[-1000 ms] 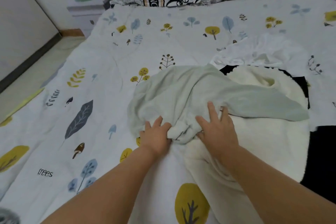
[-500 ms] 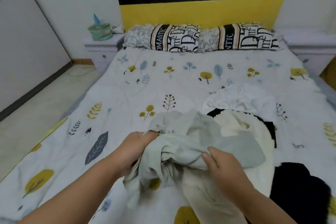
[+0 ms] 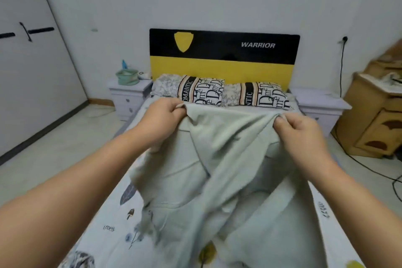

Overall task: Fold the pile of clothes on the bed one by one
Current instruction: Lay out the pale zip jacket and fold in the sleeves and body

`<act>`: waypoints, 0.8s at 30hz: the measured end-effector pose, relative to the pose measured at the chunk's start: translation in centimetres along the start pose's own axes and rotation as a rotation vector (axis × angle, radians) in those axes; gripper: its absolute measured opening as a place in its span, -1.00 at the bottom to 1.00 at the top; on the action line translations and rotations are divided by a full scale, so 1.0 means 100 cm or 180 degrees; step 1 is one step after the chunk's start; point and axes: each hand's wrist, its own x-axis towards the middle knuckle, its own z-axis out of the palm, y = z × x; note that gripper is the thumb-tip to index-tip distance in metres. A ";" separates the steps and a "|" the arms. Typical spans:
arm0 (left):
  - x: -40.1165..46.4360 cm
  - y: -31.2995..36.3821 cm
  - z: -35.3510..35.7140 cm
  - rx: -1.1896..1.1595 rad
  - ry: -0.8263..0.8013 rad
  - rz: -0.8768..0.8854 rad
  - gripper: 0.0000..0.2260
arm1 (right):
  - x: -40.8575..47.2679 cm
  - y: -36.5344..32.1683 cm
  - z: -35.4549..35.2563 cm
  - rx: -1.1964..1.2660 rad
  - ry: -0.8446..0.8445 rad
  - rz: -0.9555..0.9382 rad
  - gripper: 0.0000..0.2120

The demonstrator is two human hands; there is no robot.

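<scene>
A pale green, soft cotton garment [image 3: 219,169] is held up above the leaf-printed bed [image 3: 113,220], its lower part draped down onto the bedding. Its top edge is pinched at one corner by the left hand [image 3: 162,118] and at the other by the right hand [image 3: 302,130], each grip closed tight on cloth. For a clean fold, the edge should be pulled taut, the twisted middle shaken out, and the garment laid flat.
</scene>
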 end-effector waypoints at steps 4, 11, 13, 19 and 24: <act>-0.018 0.060 -0.028 -0.0966 -0.0366 -0.0400 -0.83 | -0.005 -0.037 -0.055 -0.0173 0.0219 -0.0003 -0.67; -0.056 0.161 -0.043 -0.2542 -0.1097 -0.0718 -0.83 | -0.036 -0.056 -0.113 -0.0280 0.0176 0.0602 -0.70; -0.063 0.181 -0.038 -0.2250 -0.1005 -0.0349 -0.85 | -0.051 -0.059 -0.122 -0.0004 -0.0016 0.0818 -0.77; -0.087 0.208 -0.019 -0.1648 -0.1265 0.0398 -0.85 | -0.094 -0.111 -0.128 0.1642 -0.1020 0.0472 -0.54; -0.103 0.192 -0.023 -0.1442 -0.0811 0.0458 -0.83 | -0.088 -0.130 -0.108 0.0644 -0.0348 0.0310 -0.97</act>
